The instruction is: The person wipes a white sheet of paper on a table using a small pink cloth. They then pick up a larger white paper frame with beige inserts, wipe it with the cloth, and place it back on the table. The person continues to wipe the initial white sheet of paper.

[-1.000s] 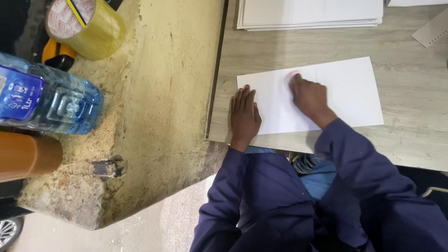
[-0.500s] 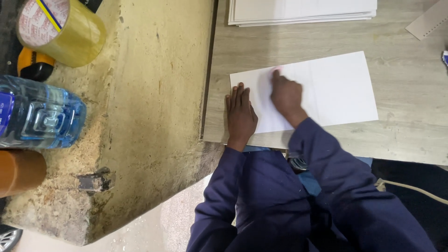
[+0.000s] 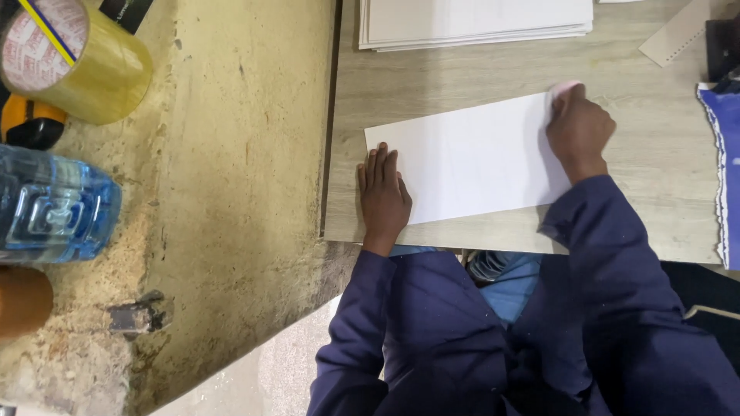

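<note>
A white sheet of paper [image 3: 470, 166] lies on a pale wood-grain board [image 3: 462, 73]. My left hand [image 3: 383, 196] rests flat on the sheet's near left corner, fingers straight and holding nothing. My right hand [image 3: 578, 127] is at the sheet's far right corner, curled over a small pale pink thing [image 3: 565, 88] that peeks out past the fingertips; most of it is hidden. Both arms are in dark blue sleeves.
A stack of white sheets [image 3: 478, 23] lies at the board's far edge. On the rough sandy bench [image 3: 239, 192] to the left stand a roll of yellow tape [image 3: 73, 58], a clear blue water bottle [image 3: 54, 212] and a brown cylinder [image 3: 23, 300]. A blue cloth [image 3: 721, 169] lies at the right.
My right hand has slid across the sheet from its left-middle part to its far right corner. My left hand has stayed flat on the left corner.
</note>
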